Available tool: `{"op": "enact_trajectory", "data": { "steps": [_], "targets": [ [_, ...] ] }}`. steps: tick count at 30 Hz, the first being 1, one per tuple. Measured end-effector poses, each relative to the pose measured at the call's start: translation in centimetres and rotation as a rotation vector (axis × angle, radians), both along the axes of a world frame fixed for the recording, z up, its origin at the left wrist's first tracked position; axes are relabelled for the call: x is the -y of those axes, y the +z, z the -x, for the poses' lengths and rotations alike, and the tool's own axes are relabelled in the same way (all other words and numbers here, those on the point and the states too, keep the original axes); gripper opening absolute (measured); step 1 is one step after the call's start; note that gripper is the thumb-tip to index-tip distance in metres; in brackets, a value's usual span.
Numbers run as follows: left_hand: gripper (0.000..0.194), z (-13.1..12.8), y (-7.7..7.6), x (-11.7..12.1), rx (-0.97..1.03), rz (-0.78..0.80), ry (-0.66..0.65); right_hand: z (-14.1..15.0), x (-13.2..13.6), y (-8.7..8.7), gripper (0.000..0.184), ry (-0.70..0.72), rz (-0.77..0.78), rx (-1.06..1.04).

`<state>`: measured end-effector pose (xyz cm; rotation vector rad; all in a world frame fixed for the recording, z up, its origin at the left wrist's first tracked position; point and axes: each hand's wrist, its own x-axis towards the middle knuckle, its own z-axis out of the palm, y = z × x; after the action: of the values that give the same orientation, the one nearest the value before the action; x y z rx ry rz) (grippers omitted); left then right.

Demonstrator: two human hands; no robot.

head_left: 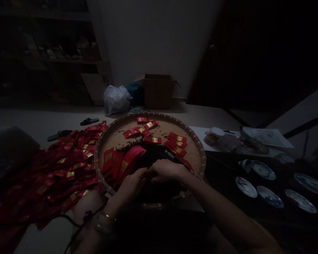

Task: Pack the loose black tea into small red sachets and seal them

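Note:
A round woven bamboo tray [198,140] stands before me, holding red packets with gold labels and a heap of dark, dry leaf-like bits [152,153]. Over its near part my left hand [134,181] and my right hand [165,170] meet, their fingers curled in together. Whatever they pinch is hidden in the dim light. Left of the hands leans a bunch of red packets [125,162]. More small red packets [178,144] lie at the tray's right, near a pen-like dark object [170,154] with a pale label.
A large pile of red packets [69,173] covers the floor at left, with slippers [89,121] behind it. An open cardboard box [159,92] and a white plastic bag [117,99] stand by the wall. Blue-and-white dishes [270,196] lie at right.

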<state>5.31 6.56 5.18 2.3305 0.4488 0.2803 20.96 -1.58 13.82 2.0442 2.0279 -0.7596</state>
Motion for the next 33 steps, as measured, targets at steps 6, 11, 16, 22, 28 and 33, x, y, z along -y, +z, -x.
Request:
{"op": "enact_trajectory", "data": {
  "steps": [6, 11, 16, 22, 28, 33],
  "targets": [
    [0.024, 0.0, 1.1, -0.1, -0.024, 0.036, 0.026, -0.1, -0.9, -0.6, 0.026, -0.039, -0.022, 0.041],
    [0.02, -0.2, 1.5, -0.3, 0.062, 0.088, -0.005, -0.7, -1.0, -1.8, 0.036, -0.053, -0.039, -0.138],
    [0.017, -0.3, 1.1, -0.5, 0.069, 0.117, -0.044, -0.9, -0.9, -1.8, 0.03, -0.121, -0.054, -0.19],
    [0.014, -0.4, 1.1, -0.8, 0.085, 0.079, -0.047, -2.5, -1.0, -1.4, 0.022, -0.238, -0.161, -0.432],
    [0.011, -1.0, 0.9, -1.4, 0.23, -0.098, -0.036, -4.0, -1.2, -1.6, 0.019, -0.396, -0.156, -0.809],
    [0.011, -1.4, 1.8, -2.2, 0.297, -0.285, 0.016, -3.8, -1.2, -0.7, 0.022, -0.528, -0.278, -0.955]
  ]
}}
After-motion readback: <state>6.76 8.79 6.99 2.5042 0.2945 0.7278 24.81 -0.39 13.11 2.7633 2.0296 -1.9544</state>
